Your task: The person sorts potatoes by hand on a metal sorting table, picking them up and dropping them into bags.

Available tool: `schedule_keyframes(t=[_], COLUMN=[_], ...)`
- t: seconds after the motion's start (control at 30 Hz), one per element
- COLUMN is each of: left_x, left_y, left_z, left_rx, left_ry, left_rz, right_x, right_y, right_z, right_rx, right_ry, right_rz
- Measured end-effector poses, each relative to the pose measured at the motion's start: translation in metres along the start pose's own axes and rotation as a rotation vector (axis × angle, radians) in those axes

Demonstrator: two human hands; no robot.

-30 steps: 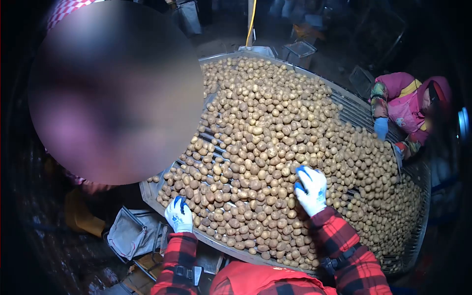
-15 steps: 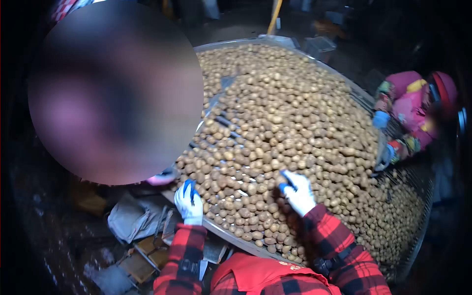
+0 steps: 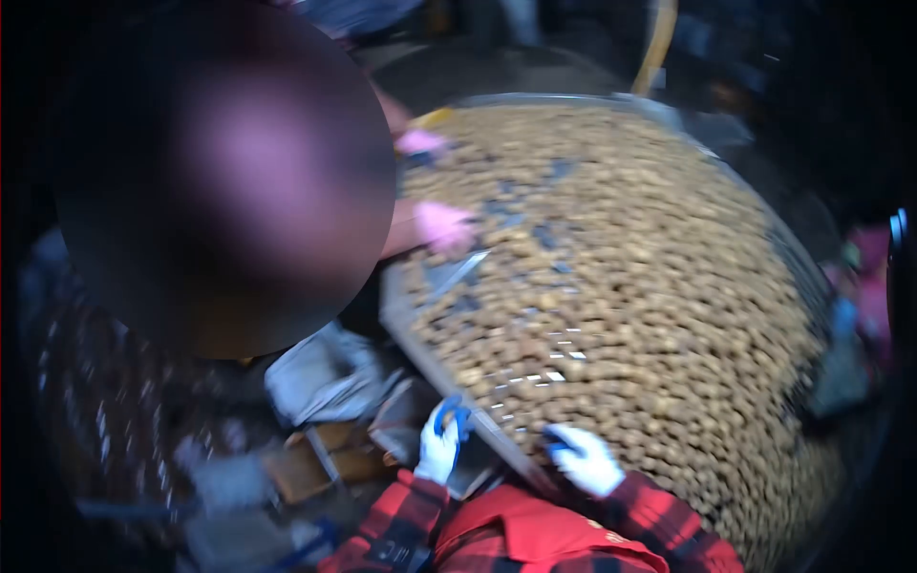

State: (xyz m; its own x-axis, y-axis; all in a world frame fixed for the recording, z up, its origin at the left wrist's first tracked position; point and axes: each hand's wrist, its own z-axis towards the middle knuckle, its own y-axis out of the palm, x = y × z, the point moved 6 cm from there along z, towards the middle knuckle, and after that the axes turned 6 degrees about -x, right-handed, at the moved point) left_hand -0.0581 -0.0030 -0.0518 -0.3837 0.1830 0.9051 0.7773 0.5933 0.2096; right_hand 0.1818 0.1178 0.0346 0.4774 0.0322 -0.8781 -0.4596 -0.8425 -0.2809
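Both my hands wear white gloves with blue finger parts. My left hand [image 3: 442, 444] is just outside the near rim [image 3: 485, 435] of a large sorting table, its fingers loosely curved with a gap at the thumb and nothing seen in them. Low over the potatoes [image 3: 669, 315] at the near side is my right hand [image 3: 583, 460], fingers partly apart, with no potato visible in it. Motion blur hides whether it touches any. The potatoes form a thick layer, with bare dark patches of the table surface towards the left.
At left, a co-worker's pink gloves [image 3: 445, 227] reach over the potatoes; a blurred disc covers the rest of that person. Another person in pink [image 3: 869, 286] is at the right edge. A grey bag [image 3: 325, 372] and a brown box [image 3: 325, 463] lie at lower left. A yellow pole [image 3: 657, 43] stands behind.
My view has swung left and blurred. My left hand has come off the potatoes to outside the rim; my right hand is nearer the table's edge. The co-worker's pink gloves now show over the potatoes.
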Motion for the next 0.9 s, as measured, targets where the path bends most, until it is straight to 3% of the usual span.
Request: schedule_keyframes(t=[0.03, 0.07, 0.1, 0.13, 0.17, 0.2, 0.23, 0.27, 0.3, 0.33, 0.37, 0.4, 0.47, 0.57, 0.6, 0.67, 0.73, 0.77, 0.9], left_x=[0.018, 0.029, 0.03, 0.038, 0.057, 0.082, 0.051, -0.005, -0.056, -0.079, -0.021, 0.054, 0.097, 0.078, 0.067, 0.057, 0.022, 0.046, 0.019], left_y=[-0.032, -0.056, -0.104, -0.148, -0.174, -0.182, -0.253, -0.308, -0.328, -0.309, -0.309, -0.291, -0.139, -0.027, -0.007, 0.021, 0.011, 0.034, 0.015], left_z=[0.001, 0.003, 0.008, 0.011, 0.014, 0.016, 0.056, 0.105, 0.141, 0.172, 0.157, 0.092, 0.062, 0.064, 0.07, 0.091, 0.135, 0.129, 0.146], left_rx=[0.141, 0.248, 0.44, 0.599, 0.648, 0.737, 0.569, -0.13, -0.597, -1.0, -0.149, 0.662, 0.471, 0.065, -0.017, -0.124, -0.134, -0.14, -0.016], left_ry=[0.003, 0.002, 0.096, 0.182, 0.074, 0.123, -0.008, -0.259, -0.271, -0.224, 0.017, 0.305, 0.86, 0.888, 0.886, 0.824, 0.561, 0.504, 0.721], left_rz=[-0.038, -0.084, 0.193, 0.464, 0.542, 0.446, 0.548, 0.891, 1.08, 1.097, 1.182, 0.926, 0.929, 1.072, 1.039, 1.061, 0.82, 1.072, 1.284], right_x=[-0.002, 0.016, 0.029, 0.063, 0.067, 0.067, 0.037, 0.045, 0.055, 0.056, 0.065, 0.049, 0.041, 0.03, 0.036, 0.052, 0.068, 0.064, 0.091], right_y=[-0.008, -0.018, -0.025, -0.027, -0.026, -0.032, -0.034, -0.029, -0.022, -0.019, -0.013, -0.02, -0.042, -0.088, -0.107, -0.143, -0.173, -0.187, -0.229], right_z=[-0.01, -0.014, -0.02, -0.026, -0.026, -0.033, -0.029, -0.033, -0.033, -0.03, -0.038, -0.04, -0.053, -0.074, -0.082, -0.09, -0.083, -0.077, -0.018], right_rx=[0.061, 0.14, 0.215, 0.257, 0.231, 0.238, 0.132, 0.188, 0.183, 0.065, 0.294, 0.348, 0.423, 0.733, 0.791, 0.863, 0.945, 0.903, 0.812], right_ry=[0.203, 0.116, 0.059, 0.088, 0.135, 0.196, 0.206, 0.183, 0.102, 0.189, -0.017, -0.05, -0.011, -0.047, 0.056, 0.13, 0.093, 0.193, 0.254], right_rz=[0.252, 0.133, 0.194, 0.23, 0.265, 0.296, 0.136, 0.067, -0.06, -0.157, -0.12, -0.174, -0.258, -0.473, -0.41, -0.421, -0.563, -0.555, -0.651])
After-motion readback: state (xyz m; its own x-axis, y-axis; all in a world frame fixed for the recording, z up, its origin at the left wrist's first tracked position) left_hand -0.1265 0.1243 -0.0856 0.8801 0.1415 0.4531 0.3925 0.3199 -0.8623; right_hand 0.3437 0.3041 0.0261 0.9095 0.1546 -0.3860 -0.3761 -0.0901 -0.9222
